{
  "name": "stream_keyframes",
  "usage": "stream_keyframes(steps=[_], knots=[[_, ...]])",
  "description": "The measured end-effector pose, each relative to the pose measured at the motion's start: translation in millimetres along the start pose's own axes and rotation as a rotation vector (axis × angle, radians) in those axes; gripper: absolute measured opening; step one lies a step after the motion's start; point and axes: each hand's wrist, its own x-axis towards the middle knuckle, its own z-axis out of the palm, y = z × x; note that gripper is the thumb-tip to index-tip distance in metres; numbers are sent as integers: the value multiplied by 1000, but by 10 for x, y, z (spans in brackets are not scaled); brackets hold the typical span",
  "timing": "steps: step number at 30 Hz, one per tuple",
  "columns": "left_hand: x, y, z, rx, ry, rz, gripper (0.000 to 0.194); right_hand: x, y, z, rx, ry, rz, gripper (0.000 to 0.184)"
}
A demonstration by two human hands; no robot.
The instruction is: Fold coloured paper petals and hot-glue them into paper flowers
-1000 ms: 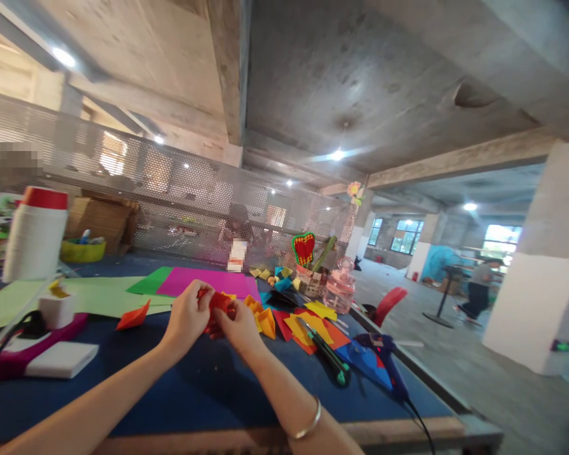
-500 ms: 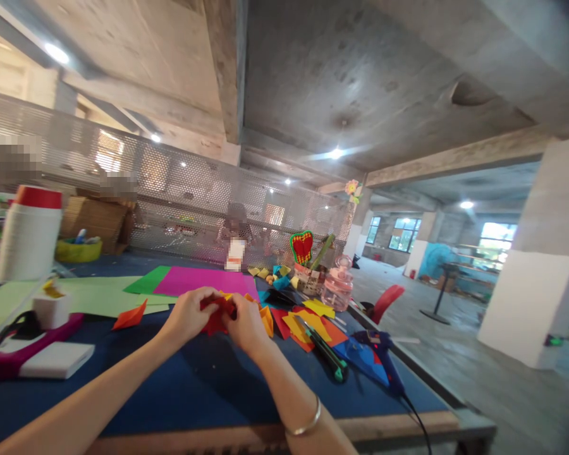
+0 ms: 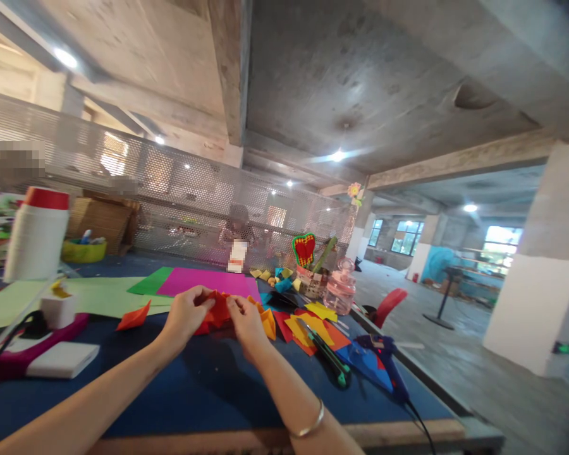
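Observation:
Between both hands is a folded orange-red paper piece (image 3: pixel 219 308), pinched at its left by my left hand (image 3: pixel 188 314) and at its right by my right hand (image 3: pixel 247 323). The fingers of both hands are closed on its edges, just above the blue table. Red paper shows beneath it, partly hidden by my left hand. Yellow folded paper (image 3: pixel 268 323) lies just right of my right hand. Off to the left of my left hand rests a separate orange folded paper (image 3: pixel 133 316). Purple (image 3: pixel 208 282) and pale green sheets (image 3: pixel 109 297) lie behind the hands.
To the right lie loose yellow paper pieces (image 3: pixel 308 330), a green-black utility knife (image 3: pixel 329 357) and a blue glue gun (image 3: pixel 389 363) with its cord. A pink jar (image 3: pixel 339 291) stands behind. At left are a white bottle (image 3: pixel 38 237) and a power strip (image 3: pixel 38 351).
My hands have drawn slightly apart and turned the orange-red paper, so more of its folded face shows between the fingers. The view has shifted a little.

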Motion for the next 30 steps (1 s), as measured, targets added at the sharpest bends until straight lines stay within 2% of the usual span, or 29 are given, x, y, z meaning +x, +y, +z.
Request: stream_keyframes(steps=[3, 8, 11, 14, 17, 24, 30], knots=[[-21, 22, 0, 10, -50, 64, 15, 3, -15, -58, 69, -11, 90, 36], [-32, -6, 9, 77, -77, 116, 19, 31, -49, -164, -133, 52, -19, 33], [-18, -30, 15, 73, -52, 102, 20, 34, -108, -157, -100, 51, -106, 22], [-2, -43, 15, 35, -23, 64, 19, 30, -163, -124, -20, 2, -162, 23], [4, -53, 15, -28, -10, 8, 19, 28, -166, -103, -7, -6, -132, 22], [-3, -68, 25, -52, 17, -25, 17, -6, -126, -68, -160, 120, -126, 18], [-7, 0, 26, -158, 87, -53, 16, -19, -98, -9, -91, 115, -129, 19]])
